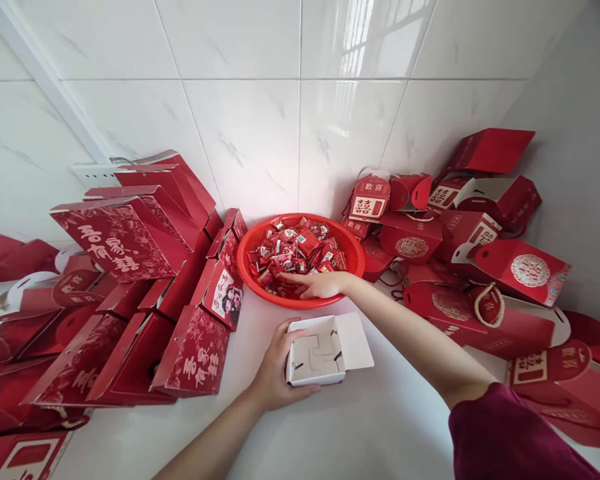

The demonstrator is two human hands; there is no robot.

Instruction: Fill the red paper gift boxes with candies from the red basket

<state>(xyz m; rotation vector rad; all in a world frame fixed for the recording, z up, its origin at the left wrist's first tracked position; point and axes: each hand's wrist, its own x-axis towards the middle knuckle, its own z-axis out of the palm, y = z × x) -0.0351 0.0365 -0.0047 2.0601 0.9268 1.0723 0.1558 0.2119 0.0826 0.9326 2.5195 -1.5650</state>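
Left hand [273, 370] curled round the left side of an open box [320, 350], gripping it; just beyond, right hand [323, 285] among sweets [305, 243] in a basin [300, 304], index extended, whether pinching one I cannot tell. Left of the hands, cartons [193, 353] read 吾家有囍; to the far right, a small carton [370, 197] reads 歡喜 over 囍

Lone head-worn camera, close above white tabletop [375, 427], looking forward and down, tiled wall [240, 140] beyond.
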